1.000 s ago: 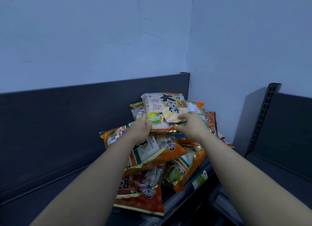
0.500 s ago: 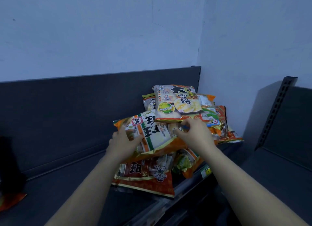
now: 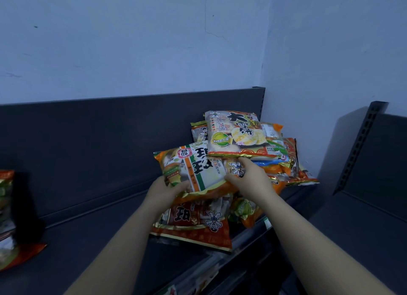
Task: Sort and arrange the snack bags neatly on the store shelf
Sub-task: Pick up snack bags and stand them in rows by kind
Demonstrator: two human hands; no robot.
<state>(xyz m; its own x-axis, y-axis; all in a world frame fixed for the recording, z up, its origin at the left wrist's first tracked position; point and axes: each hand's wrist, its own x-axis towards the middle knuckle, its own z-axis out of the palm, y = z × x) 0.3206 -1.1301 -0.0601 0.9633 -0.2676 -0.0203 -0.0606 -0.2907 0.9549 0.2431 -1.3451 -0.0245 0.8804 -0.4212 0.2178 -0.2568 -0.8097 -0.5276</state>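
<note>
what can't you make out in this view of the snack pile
All head view.
1. Fingertips of the left hand: hidden under the orange-and-white bag it grips.
2. Bag count in the pile: lower ones covered by the top bag and red bag.
3. Bags at left: cut off by the frame edge.
4. Shelf label: too small, partly covered.

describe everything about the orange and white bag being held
The orange-and-white snack bag is glossy, puffy plastic film with a green-and-orange stripe, a round red logo and big black characters. It lies tilted over a red bag, its far end under a pale cracker bag. The left hand grips its near-left edge, the right hand its right end.
</note>
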